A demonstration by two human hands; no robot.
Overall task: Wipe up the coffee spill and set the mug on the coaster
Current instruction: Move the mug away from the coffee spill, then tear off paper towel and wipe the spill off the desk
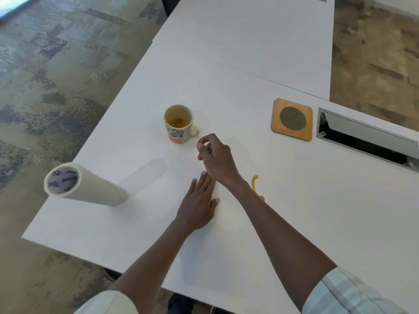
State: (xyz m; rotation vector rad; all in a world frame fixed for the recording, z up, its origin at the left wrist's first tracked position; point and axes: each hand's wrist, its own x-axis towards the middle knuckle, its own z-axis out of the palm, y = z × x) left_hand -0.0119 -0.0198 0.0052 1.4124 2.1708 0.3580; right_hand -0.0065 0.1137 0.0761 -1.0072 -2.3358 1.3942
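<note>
A cream mug [179,123] with dark print and an orange base stands upright on the white table [294,223], with a little coffee inside and its handle to the right. The square wooden coaster [292,119] with a round mesh centre lies far to its right. An orange-brown coffee spill [255,182] streaks the table, partly hidden by my right forearm. My left hand [199,205] lies flat, palm down, fingers together. My right hand [215,157] hovers just below and to the right of the mug's handle, thumb and forefinger pinched; I see nothing between them.
A paper towel roll [84,185] stands near the table's left edge. A metal cable hatch [367,139] is open in the table right of the coaster. The table's edges fall off to patterned carpet [56,87] on the left and at the far right.
</note>
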